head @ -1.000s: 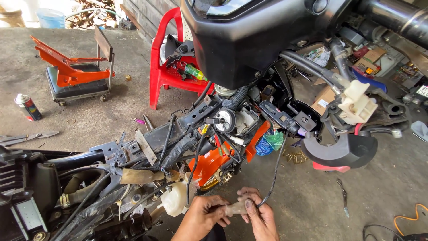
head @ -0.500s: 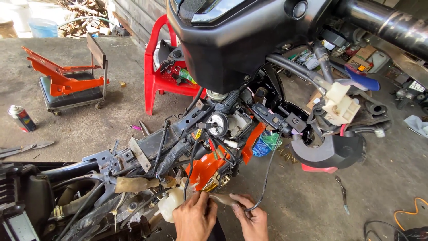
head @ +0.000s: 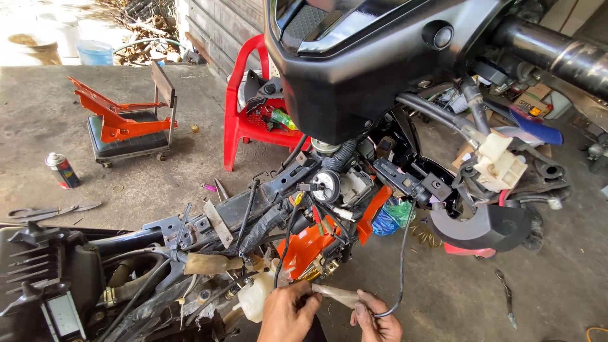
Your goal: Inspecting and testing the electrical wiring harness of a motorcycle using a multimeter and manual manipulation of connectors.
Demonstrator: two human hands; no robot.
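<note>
The pale tube (head: 337, 295), a short translucent piece of sleeve or hose, is down at the bottom of the view, held level between the person's two hands just under the stripped motorbike frame (head: 240, 212). The left hand (head: 288, 313) has its grip pinched on the tube's left end, thumb and fingertips closed around it. The right hand (head: 378, 316) has its grip clenched on the right end, and a thin black cable (head: 403, 253) loops through those fingers and climbs toward the wiring under the headstock. Whether the cable actually runs inside the tube I can't make out from here.

Just left of the left hand sits a white plastic reservoir (head: 256, 296), close against the frame. Above the hands an orange body panel (head: 329, 237) hangs behind a tangle of black hoses, and the big black front cowl (head: 367, 63) fills the top of the scene. To the right a white connector block (head: 500, 161) sticks out beside a blue-handled lever (head: 535, 130).

Further back on the concrete floor (head: 158, 183) stand a red plastic chair (head: 253, 120) with bits piled on its seat, a low rolling stool (head: 123, 142) with an orange panel laid across it, and a spray can (head: 62, 170) upright well off to the left. A small tool (head: 505, 294) lies on the floor at the right.
</note>
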